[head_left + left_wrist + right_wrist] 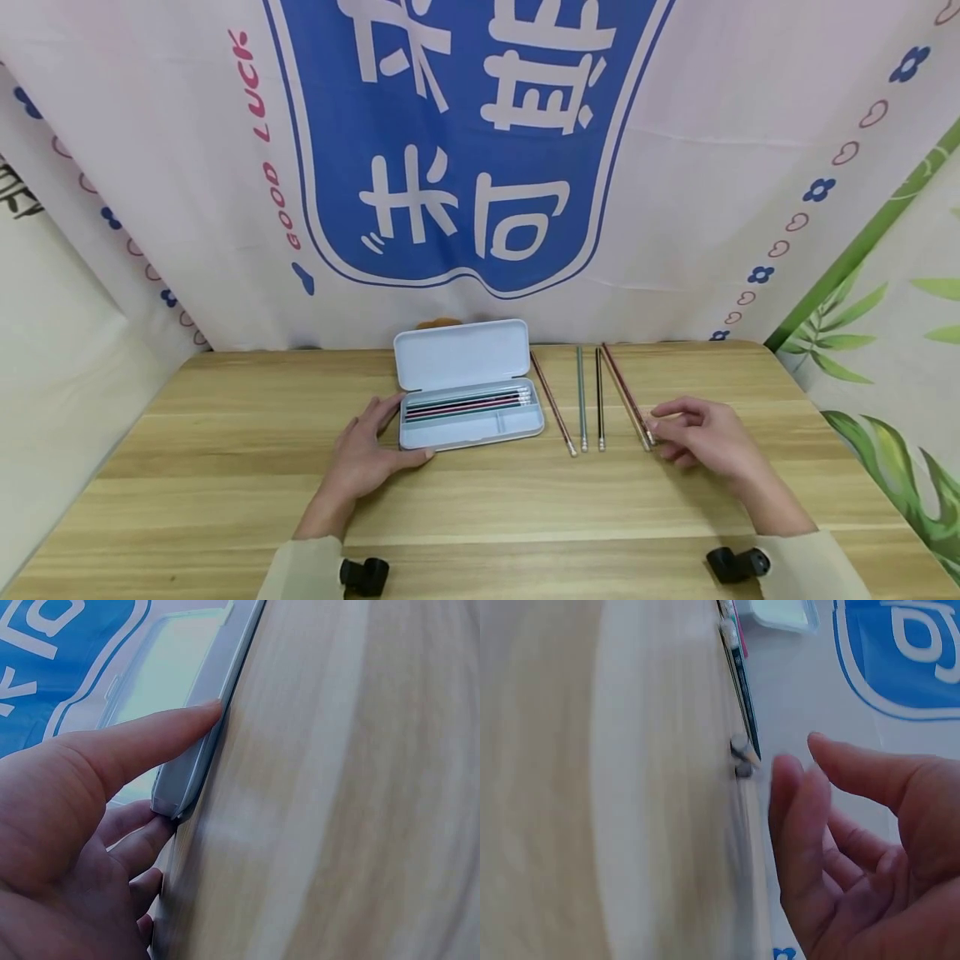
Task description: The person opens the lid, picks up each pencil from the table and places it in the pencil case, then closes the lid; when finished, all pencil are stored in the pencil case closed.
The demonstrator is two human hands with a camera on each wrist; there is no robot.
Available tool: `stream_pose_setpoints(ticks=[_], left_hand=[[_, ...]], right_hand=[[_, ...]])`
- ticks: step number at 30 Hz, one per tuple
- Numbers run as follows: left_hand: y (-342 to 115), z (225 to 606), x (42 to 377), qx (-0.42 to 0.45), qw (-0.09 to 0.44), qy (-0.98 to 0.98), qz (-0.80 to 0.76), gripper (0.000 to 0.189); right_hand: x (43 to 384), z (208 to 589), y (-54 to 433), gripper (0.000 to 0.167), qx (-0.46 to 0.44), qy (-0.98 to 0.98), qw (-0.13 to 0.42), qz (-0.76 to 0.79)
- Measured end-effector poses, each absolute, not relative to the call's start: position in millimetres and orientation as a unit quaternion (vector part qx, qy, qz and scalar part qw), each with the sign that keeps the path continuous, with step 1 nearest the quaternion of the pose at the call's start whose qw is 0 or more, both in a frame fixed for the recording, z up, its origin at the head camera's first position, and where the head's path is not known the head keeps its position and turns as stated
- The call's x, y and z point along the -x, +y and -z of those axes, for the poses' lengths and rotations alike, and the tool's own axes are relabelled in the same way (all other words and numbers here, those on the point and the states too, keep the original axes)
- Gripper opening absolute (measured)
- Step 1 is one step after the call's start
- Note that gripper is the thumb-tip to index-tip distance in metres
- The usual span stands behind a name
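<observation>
A light blue pencil case (pixel 471 432) lies with its lid (pixel 461 356) raised, and several pencils (pixel 461 406) rest in its back compartment. My left hand (pixel 365 454) holds the case's left end. In the left wrist view, the thumb (pixel 161 742) lies along the front edge, with the fingertips around the corner. On the right, my right hand (pixel 697 437) hovers with loosely bent fingers beside the eraser ends of a dark red pencil (pixel 624 387) and a paler pencil (pixel 637 423) next to it. A gap shows between thumb and fingers in the right wrist view.
Between the case and my right hand lie another red pencil (pixel 553 404), a green pencil (pixel 582 400) and a black pencil (pixel 600 404), erasers toward me. A printed cloth (pixel 465 150) hangs behind the wooden table (pixel 525 517). Something orange-brown (pixel 438 322) peeks out behind the lid.
</observation>
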State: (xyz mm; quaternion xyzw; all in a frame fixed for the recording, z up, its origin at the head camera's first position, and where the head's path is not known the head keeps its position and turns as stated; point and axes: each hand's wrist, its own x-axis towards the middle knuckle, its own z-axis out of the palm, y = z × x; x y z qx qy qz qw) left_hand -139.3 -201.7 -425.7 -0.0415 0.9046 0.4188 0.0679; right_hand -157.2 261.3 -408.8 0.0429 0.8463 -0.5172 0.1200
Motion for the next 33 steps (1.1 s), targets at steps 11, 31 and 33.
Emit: stream_pose_setpoints(ticks=[11, 31, 33], left_hand=[[-200.2, 423.9, 138.1, 0.042, 0.070, 0.904, -0.420, 0.103], [-199.5, 425.0, 139.5, 0.038, 0.067, 0.904, -0.421, 0.103], [-199.7, 424.9, 139.2, 0.038, 0.066, 0.904, -0.420, 0.102]], right_hand=[[163.4, 412.0, 270.4, 0.049, -0.066, 0.852, 0.145, 0.498], [165.2, 413.1, 255.1, 0.027, -0.059, 0.904, 0.113, 0.408], [164.9, 413.6, 253.2, 0.025, -0.057, 0.907, 0.109, 0.402]])
